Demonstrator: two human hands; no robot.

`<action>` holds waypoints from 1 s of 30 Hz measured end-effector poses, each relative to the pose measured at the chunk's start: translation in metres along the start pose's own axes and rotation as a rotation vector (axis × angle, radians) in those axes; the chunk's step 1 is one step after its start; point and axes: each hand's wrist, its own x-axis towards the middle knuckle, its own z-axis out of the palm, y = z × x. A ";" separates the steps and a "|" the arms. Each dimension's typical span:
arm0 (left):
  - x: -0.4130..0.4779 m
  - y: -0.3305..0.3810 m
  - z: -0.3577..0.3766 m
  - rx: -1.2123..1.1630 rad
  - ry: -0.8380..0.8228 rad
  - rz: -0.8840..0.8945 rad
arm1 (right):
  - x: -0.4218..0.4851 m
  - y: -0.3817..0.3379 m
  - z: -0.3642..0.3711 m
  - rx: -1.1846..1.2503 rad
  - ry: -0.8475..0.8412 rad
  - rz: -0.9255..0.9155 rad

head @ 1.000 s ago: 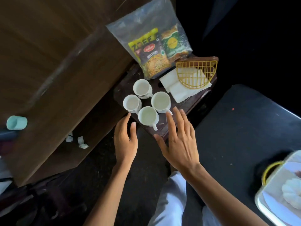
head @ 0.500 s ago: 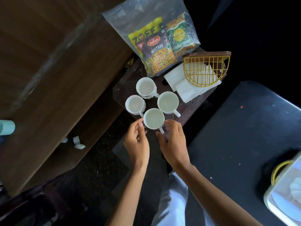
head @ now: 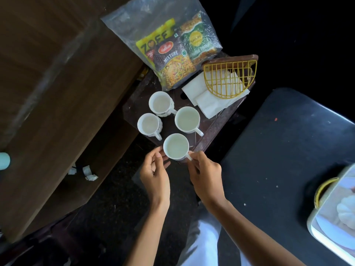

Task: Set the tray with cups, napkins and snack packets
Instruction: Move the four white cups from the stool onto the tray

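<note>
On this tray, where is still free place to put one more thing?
Bare tray shows along its left edge, between the snack packet bag and the two left cups. A small gap lies between those cups and the napkins. The near corner is crowded by the nearest cup and both hands.

White cups, yellow wire and bright packets on a dark brown tray

The four white ceramic cups (head: 176,146) have pale cream insides; the speckled dark brown tray (head: 215,126) under them is mottled with tiny lighter flecks. The folded white paper napkins (head: 206,101) lie plain, crossed by the yellow wire grid of the half-round napkin holder (head: 229,78). Inside the clear plastic bag (head: 153,22), one snack packet is yellow with dark lettering (head: 153,40), one dark brown with a red oval and orange-yellow mixture (head: 173,66), one green with a yellow disc (head: 198,43). The wooden table (head: 57,83) is brown-grained; the pale mint cylinder (head: 4,160) sits at its left edge.
</note>
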 end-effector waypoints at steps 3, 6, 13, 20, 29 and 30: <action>-0.012 0.002 0.001 0.001 -0.049 -0.019 | -0.012 0.009 -0.016 0.076 -0.015 0.026; -0.032 0.004 0.005 -0.002 -0.121 -0.029 | -0.028 0.019 -0.046 0.149 -0.039 0.010; -0.122 -0.009 0.043 0.106 -0.353 -0.041 | -0.084 0.057 -0.151 0.132 0.077 0.009; -0.224 -0.035 0.133 0.187 -0.513 -0.012 | -0.145 0.125 -0.251 -0.053 0.301 0.189; -0.296 -0.073 0.206 0.454 -0.725 0.127 | -0.186 0.211 -0.302 0.029 0.463 0.365; -0.298 -0.077 0.208 0.482 -0.736 0.132 | -0.188 0.218 -0.304 0.031 0.463 0.366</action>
